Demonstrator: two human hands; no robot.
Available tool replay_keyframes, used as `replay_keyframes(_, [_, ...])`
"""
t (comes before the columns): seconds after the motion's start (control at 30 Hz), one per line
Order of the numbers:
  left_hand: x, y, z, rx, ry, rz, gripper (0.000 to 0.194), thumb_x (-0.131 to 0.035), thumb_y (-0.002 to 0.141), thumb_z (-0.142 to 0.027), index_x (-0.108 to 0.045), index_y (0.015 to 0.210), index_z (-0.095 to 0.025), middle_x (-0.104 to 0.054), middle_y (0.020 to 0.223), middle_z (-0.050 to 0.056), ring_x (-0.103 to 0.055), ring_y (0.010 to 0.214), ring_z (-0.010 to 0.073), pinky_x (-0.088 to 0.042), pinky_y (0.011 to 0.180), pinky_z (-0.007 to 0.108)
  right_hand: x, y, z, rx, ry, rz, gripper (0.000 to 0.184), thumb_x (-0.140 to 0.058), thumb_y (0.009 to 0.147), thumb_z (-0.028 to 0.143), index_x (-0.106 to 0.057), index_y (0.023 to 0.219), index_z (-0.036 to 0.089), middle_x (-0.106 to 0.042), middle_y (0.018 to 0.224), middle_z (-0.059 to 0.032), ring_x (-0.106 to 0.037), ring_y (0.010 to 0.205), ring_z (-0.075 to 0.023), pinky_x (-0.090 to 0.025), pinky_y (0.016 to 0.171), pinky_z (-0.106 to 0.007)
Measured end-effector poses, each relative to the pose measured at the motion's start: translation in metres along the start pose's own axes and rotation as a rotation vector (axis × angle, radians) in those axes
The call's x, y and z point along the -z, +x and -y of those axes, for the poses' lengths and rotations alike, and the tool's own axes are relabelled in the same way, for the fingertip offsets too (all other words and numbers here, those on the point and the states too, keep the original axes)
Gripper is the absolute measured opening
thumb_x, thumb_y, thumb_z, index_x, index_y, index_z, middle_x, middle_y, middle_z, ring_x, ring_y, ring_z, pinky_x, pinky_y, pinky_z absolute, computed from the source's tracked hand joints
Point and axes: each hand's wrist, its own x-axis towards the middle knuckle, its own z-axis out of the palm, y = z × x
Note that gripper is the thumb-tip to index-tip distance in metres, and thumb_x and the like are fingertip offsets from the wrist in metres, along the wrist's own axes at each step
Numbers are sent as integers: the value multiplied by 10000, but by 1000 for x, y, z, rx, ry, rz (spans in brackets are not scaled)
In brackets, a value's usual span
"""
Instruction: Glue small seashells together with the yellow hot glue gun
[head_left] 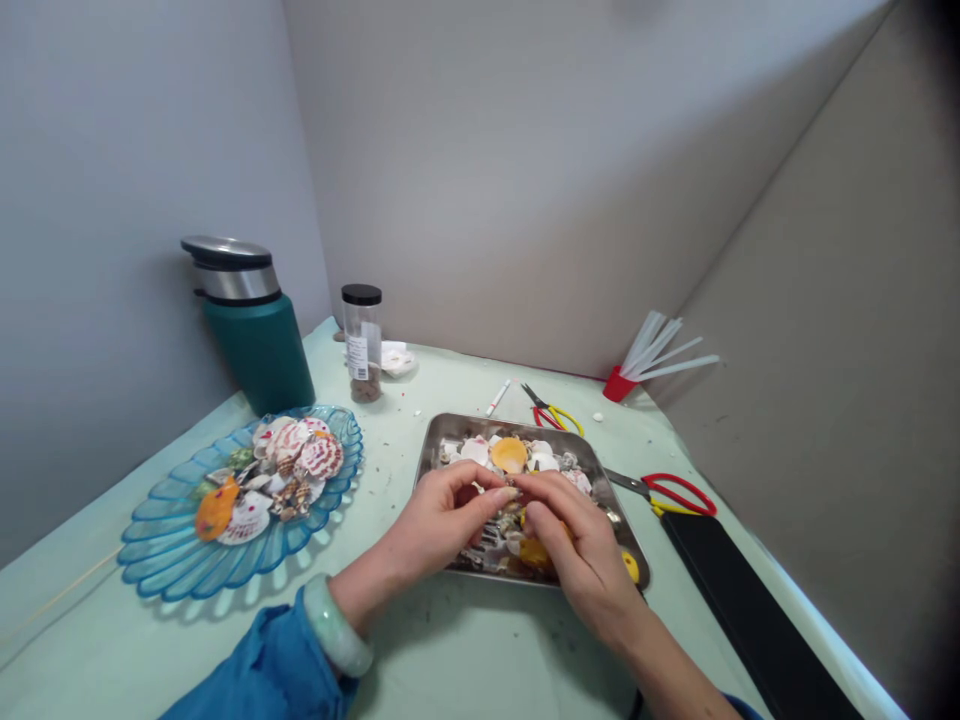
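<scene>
Over a metal tray [442, 430] of seashells, my left hand [457, 510] and my right hand [574, 545] meet fingertip to fingertip. Both are closed in a pinch. Something tiny shows between the fingertips, too small to name. Below them in the tray lie an orange shell [509, 455], white shells [543, 458] and small spiral shells. A yellow object [534, 553] is largely covered by my right hand, so its kind is unclear. A pale green bangle [335, 628] circles my left wrist.
Left stands a blue glass plate [169, 560] of shells, with a teal bottle [259, 345] behind it. A clear jar [364, 345] is further back. Red-and-yellow scissors [679, 495], smaller scissors [559, 415], a white pen [498, 398], a red cup [619, 384] of translucent sticks and a black slab [742, 610] surround the tray.
</scene>
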Motion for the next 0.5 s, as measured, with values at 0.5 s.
replay_keyframes(0.5, [-1, 0, 2, -43, 19, -7, 259, -617, 809, -393, -637, 815, -134, -483, 521, -56, -434, 438, 75, -350, 455, 202, -3, 0, 2, -5, 7, -16, 166, -541, 903, 190, -621, 1047, 209, -638, 960, -64, -601, 877, -190, -475, 791, -314])
